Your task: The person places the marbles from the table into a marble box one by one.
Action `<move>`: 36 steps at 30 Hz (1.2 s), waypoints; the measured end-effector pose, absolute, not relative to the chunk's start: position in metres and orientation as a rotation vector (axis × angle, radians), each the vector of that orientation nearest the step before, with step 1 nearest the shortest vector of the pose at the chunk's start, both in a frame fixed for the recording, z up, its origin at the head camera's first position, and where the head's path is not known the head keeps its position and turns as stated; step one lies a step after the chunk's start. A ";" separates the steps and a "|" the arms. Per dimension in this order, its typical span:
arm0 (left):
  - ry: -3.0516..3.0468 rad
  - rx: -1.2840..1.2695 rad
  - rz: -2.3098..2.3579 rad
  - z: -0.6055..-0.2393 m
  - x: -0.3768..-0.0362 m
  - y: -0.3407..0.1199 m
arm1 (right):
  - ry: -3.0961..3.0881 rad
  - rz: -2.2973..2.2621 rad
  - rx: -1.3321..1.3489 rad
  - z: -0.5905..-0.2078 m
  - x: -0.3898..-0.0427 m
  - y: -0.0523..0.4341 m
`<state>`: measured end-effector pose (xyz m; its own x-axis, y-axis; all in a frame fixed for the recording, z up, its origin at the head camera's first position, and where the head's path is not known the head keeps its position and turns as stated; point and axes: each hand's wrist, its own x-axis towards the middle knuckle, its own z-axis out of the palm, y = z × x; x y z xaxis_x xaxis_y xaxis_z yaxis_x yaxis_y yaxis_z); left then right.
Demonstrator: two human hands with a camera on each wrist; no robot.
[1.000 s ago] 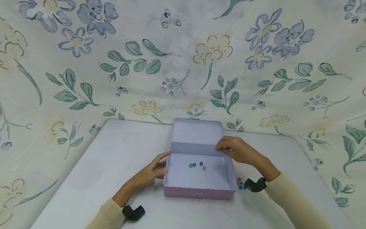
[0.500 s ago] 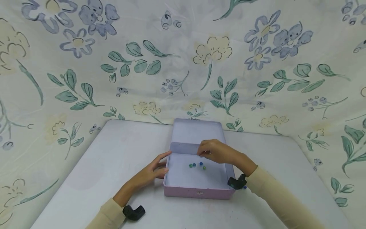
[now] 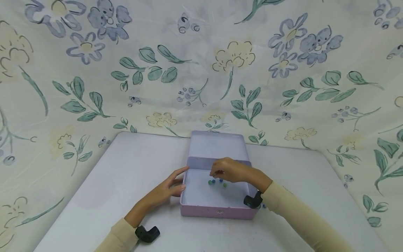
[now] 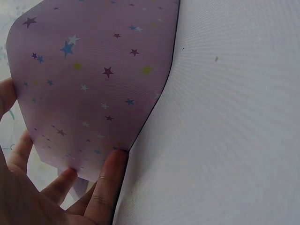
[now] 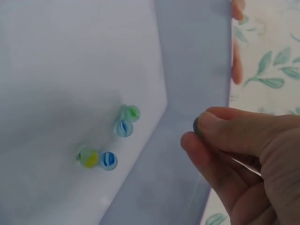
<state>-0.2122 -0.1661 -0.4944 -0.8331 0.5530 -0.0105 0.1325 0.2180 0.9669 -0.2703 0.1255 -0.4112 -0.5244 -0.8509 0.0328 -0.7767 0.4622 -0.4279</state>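
A pink tin box (image 3: 204,211) stands on the table with its lid back, its outside printed with stars (image 4: 108,71). On its pale floor lie several glass marbles: a green one (image 5: 132,113) beside a blue one (image 5: 124,128), and a yellow-green one (image 5: 88,157) beside another blue one (image 5: 108,161). Over the box my right hand (image 3: 231,170) pinches a dark marble (image 5: 196,125) between thumb and index finger, mostly covered by the fingertips. My left hand (image 3: 165,187) rests against the box's left side, fingers spread and touching the wall.
The raised lid (image 3: 217,145) stands behind the box. A blue marble (image 3: 264,205) lies on the white table (image 3: 132,154) at the box's right, partly behind the right wrist's black camera (image 3: 253,200). Floral cloth (image 3: 195,70) hangs behind and at the sides.
My right hand has moved left and slightly down, from the box's far right corner to over the marbles inside, still pinching a marble. The left hand has stayed against the box.
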 end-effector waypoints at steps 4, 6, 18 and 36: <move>2.146 0.629 1.647 -0.494 -0.213 -0.166 | 2.517 -0.532 -1.424 -0.414 -0.271 0.121; 2.145 0.623 1.648 -0.494 -0.212 -0.165 | 2.517 -0.499 -1.422 -0.415 -0.271 0.119; 2.143 0.615 1.648 -0.494 -0.210 -0.165 | 2.552 -0.402 -1.423 -0.422 -0.269 0.107; 2.159 0.593 1.648 -0.494 -0.211 -0.165 | 2.464 -0.339 -1.378 -0.445 -0.266 0.108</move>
